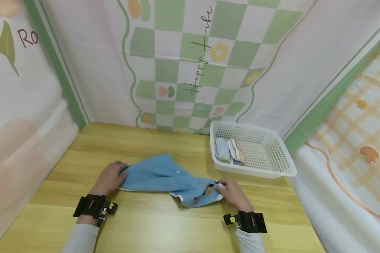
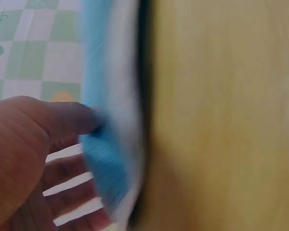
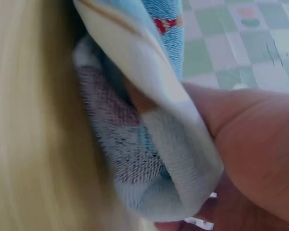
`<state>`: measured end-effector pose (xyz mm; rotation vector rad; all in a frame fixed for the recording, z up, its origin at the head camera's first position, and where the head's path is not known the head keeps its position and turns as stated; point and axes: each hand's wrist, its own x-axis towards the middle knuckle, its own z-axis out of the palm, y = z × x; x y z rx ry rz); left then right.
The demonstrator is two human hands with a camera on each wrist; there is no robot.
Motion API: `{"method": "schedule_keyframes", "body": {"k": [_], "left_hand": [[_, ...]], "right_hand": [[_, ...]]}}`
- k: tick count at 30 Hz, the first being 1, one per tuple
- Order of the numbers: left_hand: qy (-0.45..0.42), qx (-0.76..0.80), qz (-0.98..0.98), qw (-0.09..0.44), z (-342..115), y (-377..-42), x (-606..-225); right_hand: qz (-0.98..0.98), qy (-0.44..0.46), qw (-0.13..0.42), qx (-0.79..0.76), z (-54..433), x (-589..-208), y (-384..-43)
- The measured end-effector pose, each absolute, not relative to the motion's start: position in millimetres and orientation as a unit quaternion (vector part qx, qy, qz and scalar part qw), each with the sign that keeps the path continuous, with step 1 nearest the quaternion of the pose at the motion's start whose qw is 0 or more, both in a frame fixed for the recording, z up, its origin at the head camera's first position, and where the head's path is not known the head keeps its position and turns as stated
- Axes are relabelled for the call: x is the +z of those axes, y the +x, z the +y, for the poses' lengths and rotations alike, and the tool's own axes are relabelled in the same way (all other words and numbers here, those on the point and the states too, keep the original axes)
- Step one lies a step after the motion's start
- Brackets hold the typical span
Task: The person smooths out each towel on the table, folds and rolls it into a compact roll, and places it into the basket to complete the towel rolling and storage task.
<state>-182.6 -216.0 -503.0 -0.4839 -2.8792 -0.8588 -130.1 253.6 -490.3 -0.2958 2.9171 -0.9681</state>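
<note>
A light blue towel (image 1: 158,177) with white edging and a small printed figure near its right end stretches across the wooden table. Its left end is pinched by my left hand (image 1: 110,178), thumb over the cloth and the other fingers behind it in the left wrist view. At the opposite end my right hand (image 1: 232,192) grips a corner between thumb and fingers. Close up in the right wrist view, the towel (image 3: 135,130) is folded over on itself, with its pale patterned underside showing. The right fingertips are mostly hidden behind the cloth.
A white perforated basket (image 1: 256,170) stands at the back right of the table (image 1: 155,225), holding a few small packets (image 1: 223,151) on its left side. Printed curtains (image 1: 104,70) enclose the table at the back and both sides.
</note>
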Motion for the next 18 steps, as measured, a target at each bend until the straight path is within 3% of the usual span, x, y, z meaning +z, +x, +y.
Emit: {"method": "schedule_keyframes", "body": {"k": [5,9,14,18], "left_hand": [[-0.154,-0.305,-0.939,-0.033,-214.8,-181.6,-496.5],[-0.152,-0.294,-0.941,-0.073,-207.6,-179.4,-487.2],[-0.195,-0.276,-0.94,-0.052,-189.9,-185.0,-470.6],[-0.263,-0.254,-0.931,-0.01,-161.9,-199.5,-465.1]], "right_hand": [[0.953,-0.089,-0.085,-0.277,251.7,-488.2,-118.4],[0.929,-0.141,-0.124,-0.32,233.1,-482.5,-104.5],[0.906,-0.187,-0.04,-0.379,197.7,-472.7,-93.4],[0.929,-0.193,0.049,-0.313,163.5,-471.9,-91.7]]}}
